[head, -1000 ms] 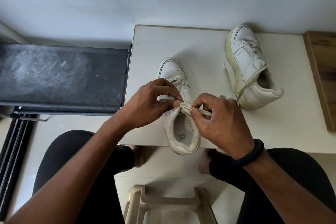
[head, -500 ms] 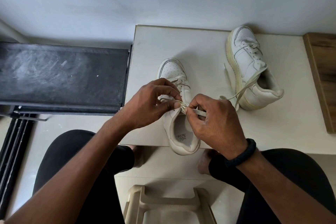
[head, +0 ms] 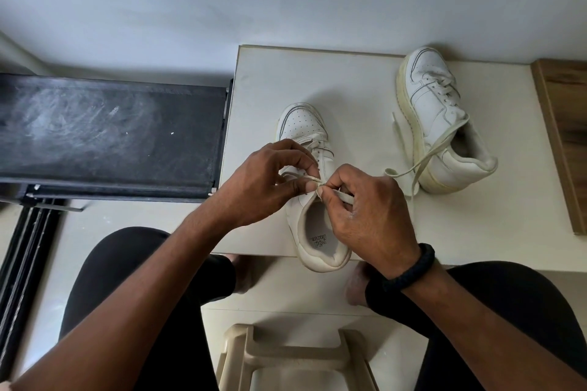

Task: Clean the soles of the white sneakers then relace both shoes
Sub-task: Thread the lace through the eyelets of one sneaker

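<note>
In the head view, we see the nearer white sneaker at the centre of the frame. It stands upright on the pale table, toe pointing toward the top, and its heel overhangs the table's lower edge. Both hands meet over its opening. The left hand pinches the lace between thumb and curled forefinger at the top eyelets. The right hand, with a black wristband, has its fingers curled round the flat end of the same lace. The two sets of fingertips touch.

In the upper right lies the second sneaker, tilted on its side with the yellowed sole facing left. Its loose lace trails onto the table. A black surface fills the left of the frame, and a beige plastic stool sits at the bottom centre.
</note>
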The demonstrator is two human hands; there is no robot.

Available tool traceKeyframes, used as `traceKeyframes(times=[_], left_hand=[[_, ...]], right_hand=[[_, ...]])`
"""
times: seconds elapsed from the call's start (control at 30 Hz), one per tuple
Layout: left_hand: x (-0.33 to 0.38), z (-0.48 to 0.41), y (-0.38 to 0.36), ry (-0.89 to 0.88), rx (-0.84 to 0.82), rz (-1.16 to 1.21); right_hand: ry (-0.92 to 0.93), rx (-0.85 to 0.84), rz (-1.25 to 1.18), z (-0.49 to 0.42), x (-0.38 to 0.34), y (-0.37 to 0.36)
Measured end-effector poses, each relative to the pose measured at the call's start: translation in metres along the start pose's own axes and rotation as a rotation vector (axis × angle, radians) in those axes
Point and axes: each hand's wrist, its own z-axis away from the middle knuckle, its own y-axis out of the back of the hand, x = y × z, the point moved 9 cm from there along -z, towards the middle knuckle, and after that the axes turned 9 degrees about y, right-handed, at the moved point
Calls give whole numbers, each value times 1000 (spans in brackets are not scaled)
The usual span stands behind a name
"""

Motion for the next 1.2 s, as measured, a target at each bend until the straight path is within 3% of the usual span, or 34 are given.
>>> traceKeyframes(times=[0.33, 0.47, 0.73, 0.97, 1.2], left_hand=[[-2, 2, 10, 63, -8, 44], [-9, 3, 19, 93, 74, -10], [-2, 5, 8, 45, 16, -105], [-14, 1, 0, 171, -26, -53], [-14, 0, 6, 128, 35, -2]], right_hand=[[-7, -134, -105, -5, 5, 1], [6, -115, -99, -4, 5, 4], [9, -99, -110, -8, 7, 0], [8, -92, -101, -9, 10, -3], [-3, -82, -120, -11, 14, -5]])
